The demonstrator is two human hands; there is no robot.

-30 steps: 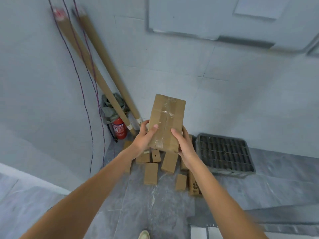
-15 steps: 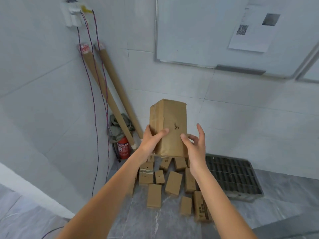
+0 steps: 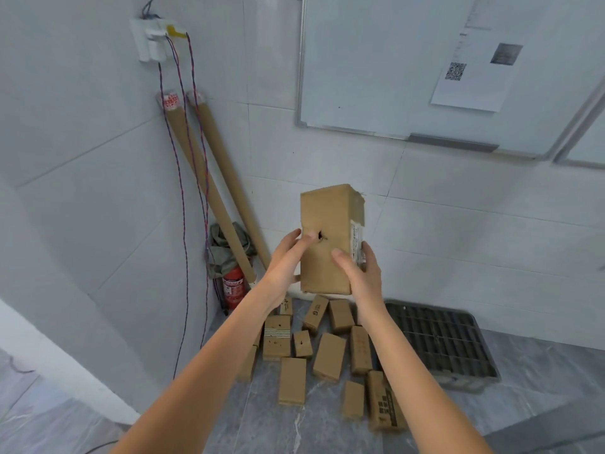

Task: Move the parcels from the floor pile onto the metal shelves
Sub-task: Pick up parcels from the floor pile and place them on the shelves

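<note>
The held parcel (image 3: 329,239) hides the fingers of both hands behind it, and its side label's print is too small to read. Forearms cover part of the floor pile (image 3: 327,352). The whiteboard (image 3: 409,63) runs off the top edge; its sheet (image 3: 474,60) looks blurred.

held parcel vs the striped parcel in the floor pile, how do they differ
The held parcel is up in the air, standing on end between the left hand and right hand; the striped parcel lies flat on the floor among the pile. The held parcel looks larger and has a white label down its side; the striped parcel carries a black-and-white band. Both are brown cardboard with a small hole.
</note>
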